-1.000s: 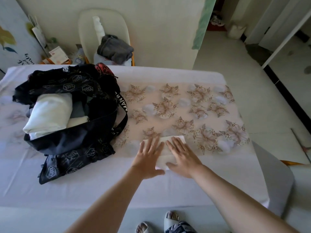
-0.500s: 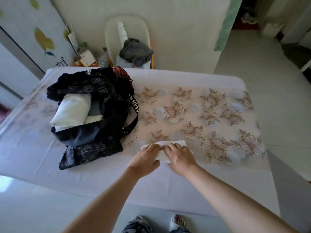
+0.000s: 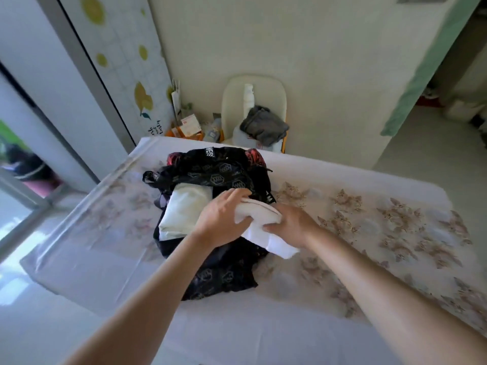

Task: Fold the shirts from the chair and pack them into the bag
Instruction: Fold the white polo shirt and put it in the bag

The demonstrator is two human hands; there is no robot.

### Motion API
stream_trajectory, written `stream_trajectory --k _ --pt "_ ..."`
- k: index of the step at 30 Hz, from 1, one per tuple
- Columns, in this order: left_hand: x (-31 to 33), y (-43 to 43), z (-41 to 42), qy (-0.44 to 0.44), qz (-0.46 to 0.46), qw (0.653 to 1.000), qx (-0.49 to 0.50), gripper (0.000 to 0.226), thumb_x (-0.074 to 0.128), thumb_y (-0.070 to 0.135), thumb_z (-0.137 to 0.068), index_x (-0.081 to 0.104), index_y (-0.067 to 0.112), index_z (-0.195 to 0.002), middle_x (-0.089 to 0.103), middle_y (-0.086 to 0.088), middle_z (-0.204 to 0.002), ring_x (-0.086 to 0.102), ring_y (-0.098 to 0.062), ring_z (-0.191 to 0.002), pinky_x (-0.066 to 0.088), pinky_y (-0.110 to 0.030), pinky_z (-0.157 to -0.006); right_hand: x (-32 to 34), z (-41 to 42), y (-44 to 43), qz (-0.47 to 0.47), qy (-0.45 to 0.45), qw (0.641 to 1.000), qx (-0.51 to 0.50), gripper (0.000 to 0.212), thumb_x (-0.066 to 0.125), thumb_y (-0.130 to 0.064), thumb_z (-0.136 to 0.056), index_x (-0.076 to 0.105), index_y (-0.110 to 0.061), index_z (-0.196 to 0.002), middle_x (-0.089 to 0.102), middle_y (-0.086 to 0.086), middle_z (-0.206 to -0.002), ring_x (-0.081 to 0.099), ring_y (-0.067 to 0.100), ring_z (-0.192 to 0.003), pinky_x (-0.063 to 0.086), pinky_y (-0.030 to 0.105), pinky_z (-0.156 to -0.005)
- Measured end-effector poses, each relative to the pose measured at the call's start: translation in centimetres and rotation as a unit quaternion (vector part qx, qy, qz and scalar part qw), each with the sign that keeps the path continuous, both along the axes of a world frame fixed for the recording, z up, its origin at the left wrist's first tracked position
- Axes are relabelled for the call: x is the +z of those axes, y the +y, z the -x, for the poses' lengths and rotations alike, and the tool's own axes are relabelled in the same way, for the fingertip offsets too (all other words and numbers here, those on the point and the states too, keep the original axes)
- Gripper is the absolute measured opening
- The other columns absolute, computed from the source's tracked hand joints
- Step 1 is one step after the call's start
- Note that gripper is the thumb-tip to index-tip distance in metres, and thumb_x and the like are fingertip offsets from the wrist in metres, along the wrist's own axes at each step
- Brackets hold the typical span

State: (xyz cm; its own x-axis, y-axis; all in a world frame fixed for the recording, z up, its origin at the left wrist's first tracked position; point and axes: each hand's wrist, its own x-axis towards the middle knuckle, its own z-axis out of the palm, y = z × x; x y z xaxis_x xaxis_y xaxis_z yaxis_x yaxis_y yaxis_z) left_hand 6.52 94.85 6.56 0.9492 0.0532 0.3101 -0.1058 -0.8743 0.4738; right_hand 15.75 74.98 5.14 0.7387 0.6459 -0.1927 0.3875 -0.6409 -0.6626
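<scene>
Diagonally over bag (image 3: 224,277), shirt (image 3: 271,242) in hands (image 3: 221,219) (image 3: 293,226), far-left to near-right

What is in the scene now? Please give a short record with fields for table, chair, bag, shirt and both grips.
table: flower pattern on its top
chair: behind the table, grey garment on it
bag: black, open, on the table, pale folded garment inside
folded white shirt: over the right edge of the bag, not yet inside
left grip: holds the shirt, fingers curled over its top
right grip: holds the same shirt at its right side
</scene>
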Motion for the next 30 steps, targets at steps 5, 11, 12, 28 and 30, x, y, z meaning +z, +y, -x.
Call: stream_trajectory --k 5,11,12,28,30 --pt "-0.9 8.8 -1.9 -0.038 -0.067 0.994 0.078 0.056 0.07 0.032 -0.087 0.051 0.019 -0.138 0.046 -0.004 -0.143 0.039 -0.025 -0.133 0.034 -0.039 -0.11 -1.6 -0.3 8.8 -0.119 0.18 0.962 -0.165 0.048 0.076 -0.049 -0.079 0.058 -0.022 -0.115 0.068 -0.006 -0.105 0.067 0.018 -0.093 0.054 0.034 -0.074" --pt "-6.0 13.6 -1.4 0.245 -0.156 0.955 -0.055 0.062 0.032 0.058 -0.099 0.013 0.039 -0.156 0.01 0.005 -0.164 0.007 -0.02 -0.151 0.005 -0.045 -0.123 -4.5 2.0 14.3 0.202 -0.06 0.963 -0.17 0.062 0.051 -0.039 -0.093 0.034 -0.013 -0.147 0.041 0.008 -0.136 0.051 0.029 -0.117 0.046 0.039 -0.089" --pt "-6.4 13.9 -1.6 0.237 -0.155 0.957 -0.063 0.063 0.031 0.06 -0.099 0.012 0.039 -0.156 0.009 0.005 -0.164 0.006 -0.02 -0.151 0.004 -0.045 -0.123 -4.6 2.4 14.8 0.184 -0.149 0.96 -0.149 0.062 0.05 -0.031 -0.092 0.031 -0.016 -0.148 0.037 0.008 -0.137 0.049 0.031 -0.118 0.045 0.04 -0.091" --pt "-6.7 17.1 -9.0 0.062 -0.3 0.943 -0.128 0.065 0.058 0.006 -0.087 0.042 0.022 -0.147 0.041 -0.002 -0.152 0.038 -0.024 -0.139 0.029 -0.037 -0.116 -6.6 3.2 18.3 0.229 -0.039 0.971 -0.051 0.092 0.042 -0.072 -0.08 -0.004 -0.039 -0.153 -0.017 -0.011 -0.163 -0.011 0.034 -0.15 0.023 0.071 -0.109" --pt "-7.1 17.3 -10.2 0.083 -0.299 0.944 -0.114 0.063 0.059 0.007 -0.089 0.042 0.023 -0.148 0.045 -0.002 -0.148 0.047 -0.024 -0.131 0.041 -0.036 -0.107 -6.9 3.5 18.2 0.227 -0.041 0.97 -0.072 0.093 0.047 -0.071 -0.079 -0.004 -0.041 -0.152 -0.017 -0.012 -0.162 -0.009 0.037 -0.15 0.028 0.069 -0.107"
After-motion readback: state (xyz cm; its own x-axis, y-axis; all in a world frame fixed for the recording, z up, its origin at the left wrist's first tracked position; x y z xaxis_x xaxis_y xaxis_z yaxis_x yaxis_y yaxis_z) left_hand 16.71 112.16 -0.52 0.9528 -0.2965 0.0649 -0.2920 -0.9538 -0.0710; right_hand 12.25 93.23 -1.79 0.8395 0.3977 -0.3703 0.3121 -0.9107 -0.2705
